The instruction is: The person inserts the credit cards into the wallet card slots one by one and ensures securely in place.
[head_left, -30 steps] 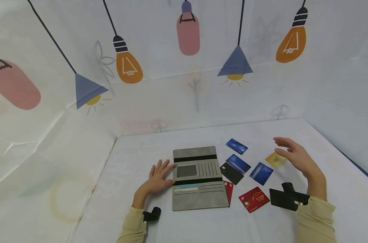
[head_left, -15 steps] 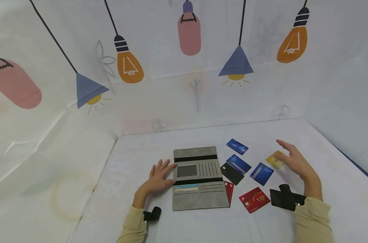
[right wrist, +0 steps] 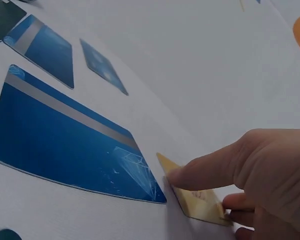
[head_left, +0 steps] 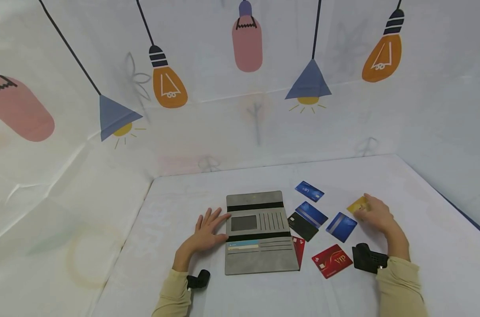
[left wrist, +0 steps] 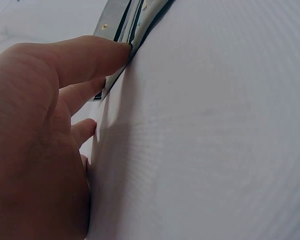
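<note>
I have my right hand [head_left: 376,215] pinching a flat gold card [right wrist: 194,205] toward the white table's [head_left: 434,246] right edge, left hand [head_left: 203,237] spread against an open grey wallet [head_left: 260,260].

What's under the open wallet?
Part of a red card sticks out past the wallet's right edge; the rest is covered. A dark card meets that edge; can't tell if it's tucked under. Anything fully beneath is hidden.

Dim, diffuse light casts a soft-edged shadow beside the fingers [left wrist: 92,60] in the left wrist view.
</note>
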A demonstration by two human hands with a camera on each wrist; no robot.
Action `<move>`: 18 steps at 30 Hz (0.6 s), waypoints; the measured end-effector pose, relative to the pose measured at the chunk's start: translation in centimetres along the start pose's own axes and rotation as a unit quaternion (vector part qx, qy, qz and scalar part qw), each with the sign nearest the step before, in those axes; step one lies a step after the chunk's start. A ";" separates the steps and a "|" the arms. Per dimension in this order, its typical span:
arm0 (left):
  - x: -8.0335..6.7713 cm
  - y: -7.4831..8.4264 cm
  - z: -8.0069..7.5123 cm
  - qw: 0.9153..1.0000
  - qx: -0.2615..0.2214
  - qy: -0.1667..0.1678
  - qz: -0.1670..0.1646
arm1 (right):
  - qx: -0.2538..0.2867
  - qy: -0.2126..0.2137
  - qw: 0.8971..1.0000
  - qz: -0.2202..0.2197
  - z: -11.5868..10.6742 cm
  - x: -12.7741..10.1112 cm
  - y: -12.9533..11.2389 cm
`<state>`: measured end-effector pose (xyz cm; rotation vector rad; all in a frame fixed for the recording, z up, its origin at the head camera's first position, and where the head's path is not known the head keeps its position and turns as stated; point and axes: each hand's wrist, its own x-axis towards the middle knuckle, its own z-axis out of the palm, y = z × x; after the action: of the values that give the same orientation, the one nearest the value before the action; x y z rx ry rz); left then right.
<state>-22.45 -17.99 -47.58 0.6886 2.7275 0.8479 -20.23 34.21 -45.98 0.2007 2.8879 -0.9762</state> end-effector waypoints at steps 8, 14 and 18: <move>0.1 -0.2 0.1 1.000 -0.002 0.002 0.000 | -0.034 0.009 0.999 0.021 0.5 -0.2 -1.0; 0.1 -0.2 0.1 1.000 -0.005 0.001 -0.001 | -0.043 -0.007 0.998 0.043 0.3 -0.4 -1.6; 0.0 -0.2 0.0 1.000 -0.007 -0.001 -0.002 | -0.052 -0.017 0.997 0.048 0.3 -0.4 -1.8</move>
<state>-22.54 -18.12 -47.74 0.6817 2.7183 0.8651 -20.05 32.57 -45.07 0.3089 2.8584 -0.8026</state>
